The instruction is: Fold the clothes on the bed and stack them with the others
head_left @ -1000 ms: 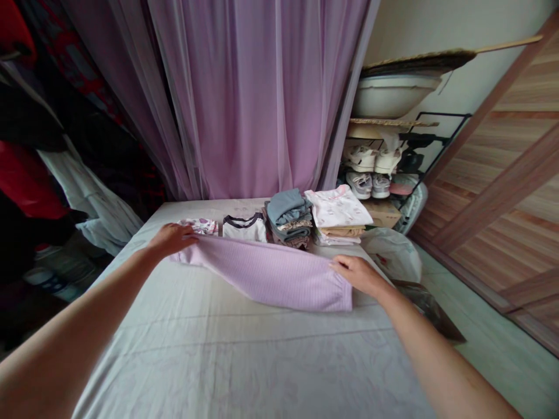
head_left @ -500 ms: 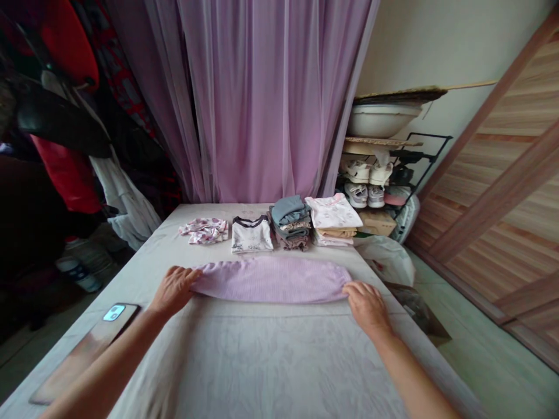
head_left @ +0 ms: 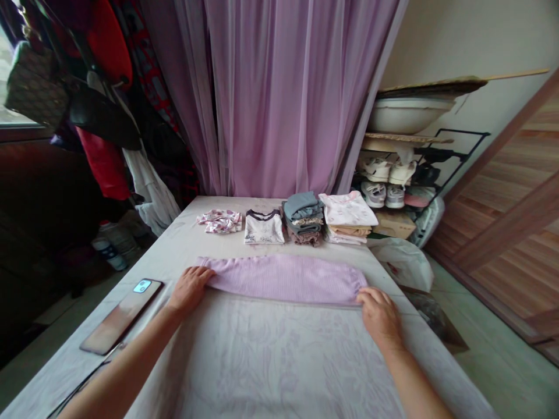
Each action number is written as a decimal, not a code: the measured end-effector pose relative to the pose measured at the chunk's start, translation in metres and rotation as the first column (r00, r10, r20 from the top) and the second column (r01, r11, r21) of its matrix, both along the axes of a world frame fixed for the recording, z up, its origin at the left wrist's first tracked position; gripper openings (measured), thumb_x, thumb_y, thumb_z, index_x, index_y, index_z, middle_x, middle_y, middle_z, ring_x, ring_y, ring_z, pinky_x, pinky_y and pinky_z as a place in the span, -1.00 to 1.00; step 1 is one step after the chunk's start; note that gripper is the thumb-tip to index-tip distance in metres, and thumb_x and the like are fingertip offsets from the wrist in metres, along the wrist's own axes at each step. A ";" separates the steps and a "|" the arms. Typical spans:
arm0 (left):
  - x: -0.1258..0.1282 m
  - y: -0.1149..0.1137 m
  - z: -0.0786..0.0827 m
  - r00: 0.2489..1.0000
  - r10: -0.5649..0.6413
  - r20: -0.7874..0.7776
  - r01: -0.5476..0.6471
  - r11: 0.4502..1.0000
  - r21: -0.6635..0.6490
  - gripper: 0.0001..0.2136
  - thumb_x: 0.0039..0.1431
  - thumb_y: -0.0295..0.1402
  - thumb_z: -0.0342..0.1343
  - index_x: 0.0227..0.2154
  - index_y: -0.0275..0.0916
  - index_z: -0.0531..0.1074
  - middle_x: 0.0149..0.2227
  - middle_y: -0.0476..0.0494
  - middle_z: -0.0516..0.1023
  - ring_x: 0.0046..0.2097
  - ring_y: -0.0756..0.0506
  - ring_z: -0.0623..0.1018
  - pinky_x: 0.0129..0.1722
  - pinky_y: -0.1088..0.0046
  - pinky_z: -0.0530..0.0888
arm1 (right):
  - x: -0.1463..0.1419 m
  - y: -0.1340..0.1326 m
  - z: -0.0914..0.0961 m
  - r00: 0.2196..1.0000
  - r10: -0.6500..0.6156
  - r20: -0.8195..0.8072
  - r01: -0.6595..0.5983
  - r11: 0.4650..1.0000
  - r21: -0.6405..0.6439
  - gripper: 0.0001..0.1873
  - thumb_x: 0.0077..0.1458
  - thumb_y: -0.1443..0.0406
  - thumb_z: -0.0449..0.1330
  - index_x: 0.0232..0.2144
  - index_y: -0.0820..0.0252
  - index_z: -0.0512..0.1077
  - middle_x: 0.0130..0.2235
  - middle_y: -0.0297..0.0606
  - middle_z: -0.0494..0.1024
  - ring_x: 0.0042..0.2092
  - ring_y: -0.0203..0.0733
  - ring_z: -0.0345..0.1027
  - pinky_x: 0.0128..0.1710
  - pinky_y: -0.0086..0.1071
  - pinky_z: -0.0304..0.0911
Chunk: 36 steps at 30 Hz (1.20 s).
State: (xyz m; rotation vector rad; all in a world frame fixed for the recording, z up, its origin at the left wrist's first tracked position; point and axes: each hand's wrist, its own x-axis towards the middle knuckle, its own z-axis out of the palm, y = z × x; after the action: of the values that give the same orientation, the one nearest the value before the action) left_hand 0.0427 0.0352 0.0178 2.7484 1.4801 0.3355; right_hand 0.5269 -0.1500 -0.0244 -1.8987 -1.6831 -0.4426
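Lilac ribbed pants (head_left: 283, 280), folded lengthwise into a long strip, lie across the table in front of me. My left hand (head_left: 192, 285) is closed on their left end, its fingers over the edge. At the gathered right end, my right hand (head_left: 379, 314) pinches the lower corner. Just behind the pants are a crumpled floral cloth (head_left: 219, 222), a folded white shirt with a dark collar (head_left: 264, 227), a stack of grey-blue and brown clothes (head_left: 303, 218) and a stack topped by a white-pink shirt (head_left: 348, 209).
A phone (head_left: 124, 317) lies left of my left forearm, with a thin cord near it. Purple curtains (head_left: 271, 99) hang behind the table (head_left: 279, 361). Bags and clothes (head_left: 105, 116) hang at left. To the right stands a rack with shoes (head_left: 384, 180) and a white basin (head_left: 410, 115).
The whole view has shifted, so the scene sits farther right and more of the left side shows. Both hands remain at the ends of the pants, which look about the same.
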 end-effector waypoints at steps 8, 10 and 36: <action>-0.026 0.026 0.007 0.949 0.183 0.255 -0.076 0.922 -0.380 -0.55 0.09 -0.36 -0.11 0.03 -0.22 0.46 0.00 -0.13 0.59 0.00 -0.12 0.57 -0.01 0.41 0.48 | 0.026 0.028 0.012 0.792 -0.463 -0.397 0.438 0.885 -0.160 -0.55 0.10 0.15 -0.04 -0.14 0.20 0.53 -0.16 0.01 0.61 -0.19 0.06 0.47 -0.28 -0.22 0.30; -0.028 0.031 0.006 0.934 0.274 0.231 -0.197 0.931 -0.307 -0.55 0.15 -0.27 -0.12 0.06 -0.25 0.43 0.07 -0.20 0.55 0.05 -0.15 0.55 0.02 0.37 0.46 | 0.033 0.039 0.025 0.766 -0.558 -0.319 0.426 0.813 -0.397 -0.46 0.14 0.04 -0.08 -0.19 0.24 0.57 -0.21 0.07 0.62 -0.26 0.08 0.48 -0.38 -0.22 0.26; -0.005 0.044 0.001 0.750 0.617 0.238 -0.575 0.787 -0.225 -0.63 0.24 -0.20 0.01 0.04 -0.17 0.48 -0.02 -0.21 0.60 -0.01 -0.24 0.57 -0.09 0.32 0.48 | 0.022 0.033 0.018 0.833 -0.539 -0.125 0.481 0.817 -0.317 -0.69 0.18 0.10 0.11 -0.22 0.14 0.54 -0.29 -0.18 0.60 -0.36 -0.17 0.35 -0.43 -0.37 -0.01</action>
State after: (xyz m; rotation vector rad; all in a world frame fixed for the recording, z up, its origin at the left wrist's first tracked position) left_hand 0.0380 0.0793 0.0192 1.9233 2.1499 0.5920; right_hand 0.5486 -0.1166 -0.0062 -2.5181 -1.1173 -0.1993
